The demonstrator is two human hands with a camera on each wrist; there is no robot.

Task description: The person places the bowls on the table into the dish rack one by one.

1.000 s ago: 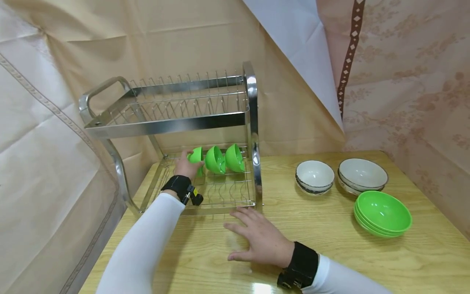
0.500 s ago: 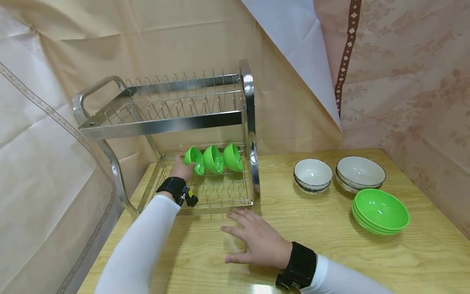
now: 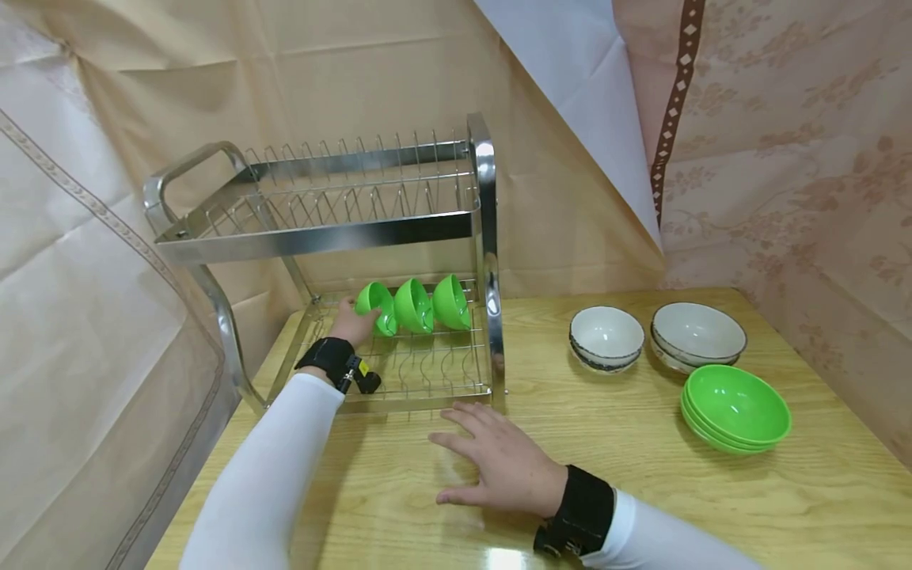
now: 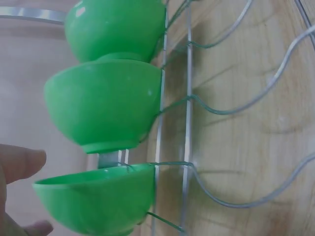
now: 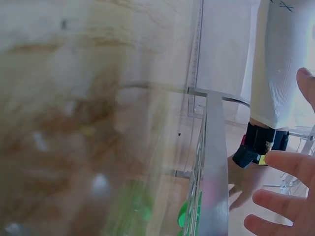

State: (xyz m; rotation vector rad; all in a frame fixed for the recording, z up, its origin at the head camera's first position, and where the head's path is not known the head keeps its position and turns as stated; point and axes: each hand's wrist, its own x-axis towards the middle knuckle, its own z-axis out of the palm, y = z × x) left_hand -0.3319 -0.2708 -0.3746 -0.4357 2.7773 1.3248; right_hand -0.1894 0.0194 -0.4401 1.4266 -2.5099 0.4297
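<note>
Three small green bowls stand tilted on edge in a row on the lower tier of a metal dish rack [image 3: 313, 244]. They are a left bowl [image 3: 375, 307], a middle bowl [image 3: 413, 305] and a right bowl [image 3: 450, 302]. My left hand [image 3: 352, 323] is beside the left bowl, fingertips near its rim. In the left wrist view, its thumb [image 4: 22, 162] and a fingertip stand apart, either side of the rim of the nearest bowl [image 4: 96, 204], with a gap showing. My right hand [image 3: 502, 459] is spread low over the table in front of the rack, holding nothing.
On the wooden table [image 3: 584, 443], to the right, are stacked small white bowls [image 3: 606, 336], larger white bowls [image 3: 698, 332] and a stack of green bowls [image 3: 737, 408]. The rack's upper tier has rows of upright wire dividers [image 3: 356, 204]. Cloth [image 3: 570, 222] hangs behind.
The left bowl has turned so its opening faces like the other two, and it rests in the row. My left hand has loosened from it and drawn slightly left. The right hand stays almost still.
</note>
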